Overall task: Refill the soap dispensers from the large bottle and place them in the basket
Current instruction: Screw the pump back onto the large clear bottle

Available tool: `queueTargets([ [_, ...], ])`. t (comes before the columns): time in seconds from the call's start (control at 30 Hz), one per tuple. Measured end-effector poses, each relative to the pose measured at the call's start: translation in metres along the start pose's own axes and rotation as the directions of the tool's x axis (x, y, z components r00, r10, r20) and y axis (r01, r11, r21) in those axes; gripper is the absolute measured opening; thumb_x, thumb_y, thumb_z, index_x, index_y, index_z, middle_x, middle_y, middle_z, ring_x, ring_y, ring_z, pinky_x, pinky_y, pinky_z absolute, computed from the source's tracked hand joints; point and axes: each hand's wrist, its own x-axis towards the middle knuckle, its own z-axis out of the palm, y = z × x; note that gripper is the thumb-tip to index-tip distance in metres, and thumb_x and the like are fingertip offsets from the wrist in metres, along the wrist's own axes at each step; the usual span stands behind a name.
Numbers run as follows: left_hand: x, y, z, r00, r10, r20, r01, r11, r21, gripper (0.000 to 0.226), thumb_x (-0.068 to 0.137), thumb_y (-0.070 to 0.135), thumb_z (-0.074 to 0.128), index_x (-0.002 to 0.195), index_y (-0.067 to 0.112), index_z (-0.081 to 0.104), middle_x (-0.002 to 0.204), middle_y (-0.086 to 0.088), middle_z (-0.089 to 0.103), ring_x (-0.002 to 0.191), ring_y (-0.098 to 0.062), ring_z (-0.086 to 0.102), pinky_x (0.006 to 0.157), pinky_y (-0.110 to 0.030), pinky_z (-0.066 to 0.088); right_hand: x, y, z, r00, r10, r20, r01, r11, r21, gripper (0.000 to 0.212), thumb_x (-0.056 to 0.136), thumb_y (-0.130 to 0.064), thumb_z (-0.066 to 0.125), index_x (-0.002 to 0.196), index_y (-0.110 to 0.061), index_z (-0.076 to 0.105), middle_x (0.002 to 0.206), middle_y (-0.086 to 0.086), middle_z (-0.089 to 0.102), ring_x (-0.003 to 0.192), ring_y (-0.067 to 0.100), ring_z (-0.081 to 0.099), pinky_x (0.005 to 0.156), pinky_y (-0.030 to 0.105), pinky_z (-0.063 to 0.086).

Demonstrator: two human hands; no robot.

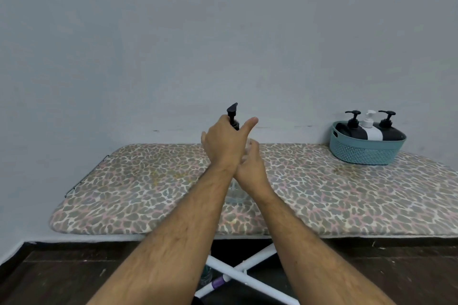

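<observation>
A: What sits on the leopard-print counter [138,181]?
B: A teal basket [366,148] at far right, holding three dispensers.
A: And the hands?
B: Left hand [224,146] grips a black pump [233,116], thumb out; right hand [251,168] steadies a clear bottle [234,193] on the counter.

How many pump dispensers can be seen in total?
4. Three stand in the teal plastic basket: a black pump dispenser, a white pump dispenser, another black pump dispenser. A clear dispenser with black pump is between the hands.
</observation>
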Motion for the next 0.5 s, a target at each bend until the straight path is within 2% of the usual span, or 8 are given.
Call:
queueTargets([
  [0.1, 0.009, -0.003, 0.007, 1.0, -0.003, 0.014, 0.003, 1.0, 0.027, 0.038, 0.088, 0.054, 0.056, 0.064, 0.025, 0.051, 0.055, 0.014, 0.052, 0.06, -0.013, 0.055, 0.095, -0.053, 0.048, 0.001, 0.007, 0.002, 0.999, 0.04, -0.004, -0.04, 0.999, 0.024, 0.074, 0.067, -0.049, 0.083, 0.123, -0.025, 0.042, 0.105, -0.001, 0.065, 0.093, 0.015, 0.066, 0.071, 0.031, 0.058],
  [0.13, 0.011, -0.005, 0.008, 1.0, 0.014, 0.024, -0.014, 1.0, 0.011, 0.037, 0.089, 0.047, 0.053, 0.061, 0.023, 0.052, 0.054, 0.012, 0.056, 0.057, -0.012, 0.055, 0.094, -0.054, 0.049, 0.003, 0.008, 0.001, 0.999, 0.036, -0.008, -0.036, 0.999, 0.01, 0.067, 0.069, -0.044, 0.085, 0.117, -0.025, 0.042, 0.099, 0.001, 0.066, 0.088, 0.015, 0.066, 0.069, 0.03, 0.056],
  [0.2, 0.016, -0.009, 0.003, 0.994, 0.039, 0.097, -0.035, 0.999, -0.037, 0.033, 0.087, 0.036, 0.049, 0.064, 0.017, 0.061, 0.061, 0.009, 0.067, 0.056, -0.011, 0.059, 0.089, -0.048, 0.052, 0.005, 0.006, -0.002, 1.0, 0.01, 0.018, -0.01, 1.0, -0.027, 0.068, 0.069, -0.043, 0.088, 0.112, -0.028, 0.038, 0.093, 0.002, 0.065, 0.084, 0.013, 0.064, 0.069, 0.03, 0.054],
  [0.3, 0.024, -0.011, -0.01, 0.957, 0.039, 0.288, 0.008, 0.987, -0.16, 0.022, 0.088, 0.025, 0.055, 0.071, 0.015, 0.065, 0.073, 0.008, 0.074, 0.061, -0.011, 0.063, 0.071, -0.034, 0.054, 0.01, 0.002, -0.006, 0.998, -0.02, 0.065, 0.026, 0.996, -0.089, 0.071, 0.067, -0.045, 0.088, 0.117, -0.029, 0.04, 0.088, 0.001, 0.061, 0.08, 0.012, 0.062, 0.07, 0.034, 0.055],
  [0.43, 0.032, -0.012, -0.017, 0.887, 0.09, 0.452, 0.018, 0.973, -0.23, 0.021, 0.09, 0.023, 0.058, 0.07, 0.015, 0.058, 0.079, 0.006, 0.076, 0.066, -0.016, 0.061, 0.071, -0.035, 0.051, 0.018, 0.007, -0.016, 0.986, 0.005, 0.168, 0.005, 0.998, -0.061, 0.087, 0.068, -0.042, 0.086, 0.137, -0.032, 0.034, 0.096, 0.0, 0.06, 0.088, 0.014, 0.066, 0.081, 0.041, 0.059],
  [0.5, 0.036, -0.013, -0.016, 0.84, 0.131, 0.526, 0.029, 0.958, -0.284, 0.021, 0.09, 0.021, 0.059, 0.071, 0.013, 0.057, 0.079, 0.004, 0.076, 0.069, -0.017, 0.058, 0.072, -0.038, 0.049, 0.022, 0.011, -0.02, 0.974, 0.0, 0.228, -0.004, 1.0, 0.016, 0.097, 0.068, -0.041, 0.087, 0.143, -0.041, 0.027, 0.092, -0.001, 0.061, 0.088, 0.014, 0.069, 0.078, 0.038, 0.058],
])
